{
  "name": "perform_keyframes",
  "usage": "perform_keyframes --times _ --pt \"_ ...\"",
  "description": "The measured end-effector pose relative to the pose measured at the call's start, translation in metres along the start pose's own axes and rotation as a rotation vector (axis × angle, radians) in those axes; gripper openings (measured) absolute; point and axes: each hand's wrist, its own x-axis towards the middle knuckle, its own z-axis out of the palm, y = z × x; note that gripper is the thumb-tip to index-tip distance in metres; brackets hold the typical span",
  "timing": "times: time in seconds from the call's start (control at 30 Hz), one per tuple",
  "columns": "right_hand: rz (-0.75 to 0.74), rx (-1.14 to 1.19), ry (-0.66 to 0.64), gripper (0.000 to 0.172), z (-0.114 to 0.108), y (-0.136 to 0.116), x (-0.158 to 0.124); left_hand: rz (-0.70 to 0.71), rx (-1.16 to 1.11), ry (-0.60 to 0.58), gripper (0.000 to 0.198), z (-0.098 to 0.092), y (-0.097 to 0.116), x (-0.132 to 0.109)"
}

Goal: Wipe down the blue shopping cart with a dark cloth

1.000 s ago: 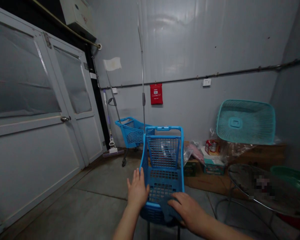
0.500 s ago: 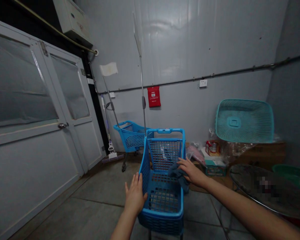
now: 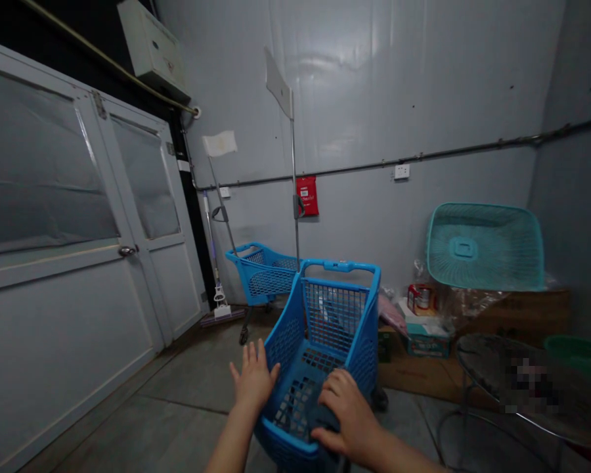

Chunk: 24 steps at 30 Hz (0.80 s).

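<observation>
A small blue plastic shopping cart [image 3: 362, 341] stands right in front of me, with a thin pole [image 3: 294, 164] rising from its far left corner. My left hand [image 3: 253, 379] is open with its fingers spread, flat against the outside of the cart's left wall. My right hand [image 3: 345, 415] is inside the basket at the near rim, its fingers curled down on a dark cloth [image 3: 316, 419]. Most of the cloth is hidden under the hand.
A second blue cart [image 3: 263, 272] and a mop [image 3: 215, 263] stand by the back wall, next to a grey door [image 3: 79, 295] on the left. On the right are cardboard boxes [image 3: 522, 312], a turquoise basket [image 3: 485, 246], a round glass table [image 3: 477, 358] and a green basin [image 3: 578, 351].
My right hand drew the cloth back from the far right of the basket to the near rim. The cart has swung so that it points to the right. My left hand stays on its side.
</observation>
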Motion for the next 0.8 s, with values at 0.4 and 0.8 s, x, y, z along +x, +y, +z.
perform_keyframes --times 0.4,0.8 --pt "0.122 -0.507 -0.072 0.019 -0.1 0.133 0.051 0.059 0.004 0.009 0.073 0.002 -0.007 -0.009" --pt "0.132 -0.465 0.047 0.022 -0.11 0.15 0.042 0.071 -0.108 0.065 0.067 0.01 -0.013 0.004"
